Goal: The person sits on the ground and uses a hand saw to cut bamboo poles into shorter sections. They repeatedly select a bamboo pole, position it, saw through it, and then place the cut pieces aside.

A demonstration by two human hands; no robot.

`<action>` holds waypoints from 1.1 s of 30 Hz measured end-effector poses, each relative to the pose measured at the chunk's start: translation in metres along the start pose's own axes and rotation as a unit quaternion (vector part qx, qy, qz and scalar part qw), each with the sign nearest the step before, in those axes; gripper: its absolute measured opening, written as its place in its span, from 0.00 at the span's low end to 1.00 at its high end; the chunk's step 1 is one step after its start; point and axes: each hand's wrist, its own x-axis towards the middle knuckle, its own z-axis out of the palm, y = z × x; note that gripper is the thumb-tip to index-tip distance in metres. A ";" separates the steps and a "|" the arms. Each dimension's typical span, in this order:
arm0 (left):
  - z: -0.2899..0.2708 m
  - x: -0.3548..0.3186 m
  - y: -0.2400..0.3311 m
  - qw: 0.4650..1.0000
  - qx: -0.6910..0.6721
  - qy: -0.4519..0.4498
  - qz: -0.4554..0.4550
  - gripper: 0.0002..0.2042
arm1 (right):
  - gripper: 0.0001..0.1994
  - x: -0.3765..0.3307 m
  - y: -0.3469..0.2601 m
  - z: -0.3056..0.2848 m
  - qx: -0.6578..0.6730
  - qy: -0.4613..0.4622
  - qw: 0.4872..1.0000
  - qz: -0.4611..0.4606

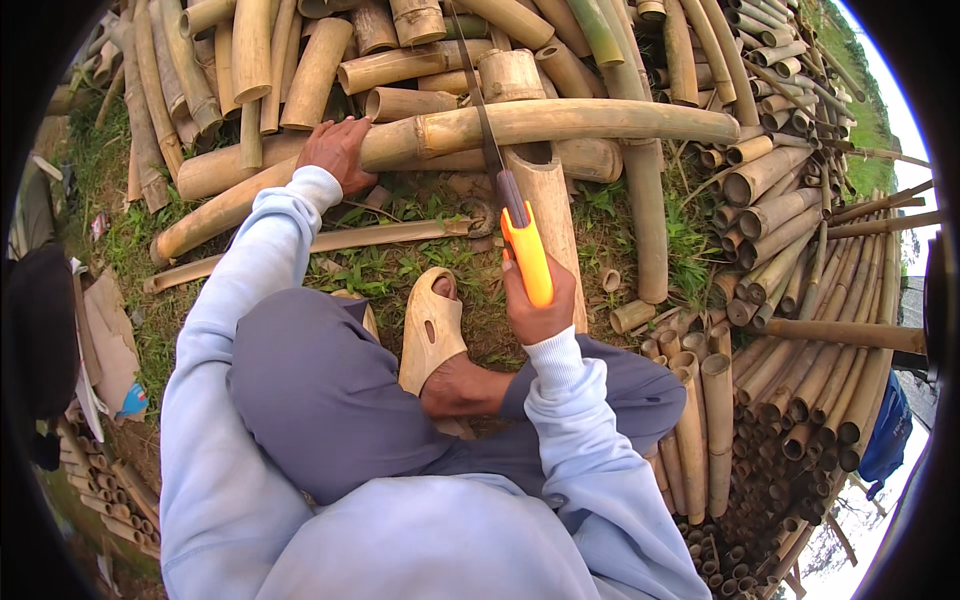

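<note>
A long bamboo pole (590, 120) lies crosswise in front of me, resting over other bamboo pieces. My left hand (340, 155) grips it left of the middle, fingers wrapped over its top. In my right hand (540, 295) is a hand saw (529, 250) with an orange handle, closed in my fist. Its narrow dark blade points away from me and crosses the pole to the right of my left hand. Whether the teeth have cut into the pole cannot be made out. Beneath the pole, close to the blade, lies a thick open-ended bamboo length (545, 200).
Cut bamboo pieces (400, 70) are heaped beyond the pole. More bamboo stacks (780, 200) fill the right side. A split bamboo strip (330, 240) lies on the grass near my sandalled foot (435, 335). Cardboard (110, 340) lies at the left, and a blue bag (886, 435) at the far right.
</note>
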 end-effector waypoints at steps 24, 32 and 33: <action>-0.001 -0.013 -0.006 1.000 -0.014 -0.001 -0.022 0.43 | 0.14 -0.125 -0.019 -0.046 -0.115 -0.002 0.993 -0.016; -0.007 -0.011 -0.010 0.998 0.022 -0.034 -0.042 0.39 | 0.06 -0.045 -0.006 -0.004 -0.028 -0.016 0.999 0.037; -0.006 -0.010 -0.011 0.999 0.020 -0.032 -0.033 0.38 | 0.08 -0.080 0.000 -0.021 -0.051 -0.004 0.999 0.008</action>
